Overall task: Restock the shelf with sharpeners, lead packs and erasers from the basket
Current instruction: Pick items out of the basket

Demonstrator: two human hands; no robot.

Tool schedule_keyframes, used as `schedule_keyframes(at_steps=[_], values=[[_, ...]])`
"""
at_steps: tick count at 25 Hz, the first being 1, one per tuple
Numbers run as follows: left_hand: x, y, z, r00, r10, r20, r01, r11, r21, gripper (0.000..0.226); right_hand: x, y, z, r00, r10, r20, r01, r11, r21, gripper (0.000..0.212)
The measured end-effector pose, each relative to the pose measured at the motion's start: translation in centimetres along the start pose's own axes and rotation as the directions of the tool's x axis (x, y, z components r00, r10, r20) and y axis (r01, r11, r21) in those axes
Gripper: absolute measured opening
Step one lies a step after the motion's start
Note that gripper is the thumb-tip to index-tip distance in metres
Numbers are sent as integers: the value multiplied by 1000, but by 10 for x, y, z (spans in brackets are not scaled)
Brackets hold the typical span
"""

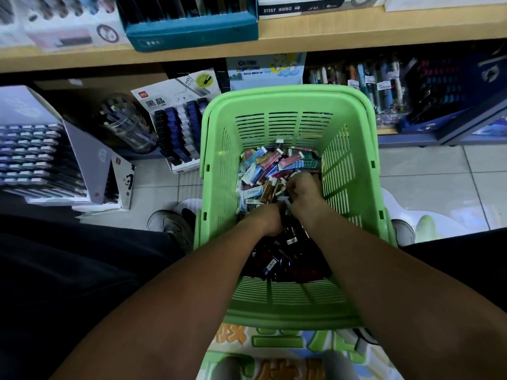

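Two bare hands reach down into a green basket (pixel 285 105) of small stationery packs on a shop floor.

The slotted plastic basket stands on pale floor tiles (pixel 428 171) in front of a wooden shelf (pixel 384 31) carrying boxed pencils and a teal display box (pixel 192 26). Below that, pens fill a lower shelf on the right, and an open display box of lead packs (pixel 178 133) leans on the floor to the left of the basket. Inside the basket lie colourful erasers (pixel 263 165) at the far end and dark packs (pixel 282 259) nearer the person. Both forearms stretch straight down from the near edge. The left hand (pixel 270 218) and right hand (pixel 303 190) meet among the packs, fingers curled; the right seems to pinch small packs, but what the left holds cannot be told.
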State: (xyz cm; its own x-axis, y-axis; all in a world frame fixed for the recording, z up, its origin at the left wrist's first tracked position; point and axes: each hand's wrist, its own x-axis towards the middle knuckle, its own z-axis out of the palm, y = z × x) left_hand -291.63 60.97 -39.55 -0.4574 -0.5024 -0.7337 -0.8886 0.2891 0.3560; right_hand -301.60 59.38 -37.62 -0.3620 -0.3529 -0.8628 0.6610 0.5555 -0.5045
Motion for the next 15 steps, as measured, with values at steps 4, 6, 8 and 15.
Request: schedule_keyframes(at_steps=[4, 6, 8, 15], values=[[-5, 0, -3, 1000, -9, -21, 7, 997, -83, 51, 2, 0, -6, 997, 61, 49, -68, 985, 156, 33], [-8, 0, -3, 1000, -25, -19, 23, 996, -88, 56, 7, -3, -10, 990, 45, 130, -73, 973, 218, 30], [-8, 0, -3, 1000, -15, -16, 14, 997, -75, 56, 7, -12, -6, 984, 26, 174, -60, 980, 188, 27], [-2, -5, 0, 1000, -3, -6, 3, 997, -83, 54, 0, -16, 1, 986, -13, 164, -1, 996, 90, 32]])
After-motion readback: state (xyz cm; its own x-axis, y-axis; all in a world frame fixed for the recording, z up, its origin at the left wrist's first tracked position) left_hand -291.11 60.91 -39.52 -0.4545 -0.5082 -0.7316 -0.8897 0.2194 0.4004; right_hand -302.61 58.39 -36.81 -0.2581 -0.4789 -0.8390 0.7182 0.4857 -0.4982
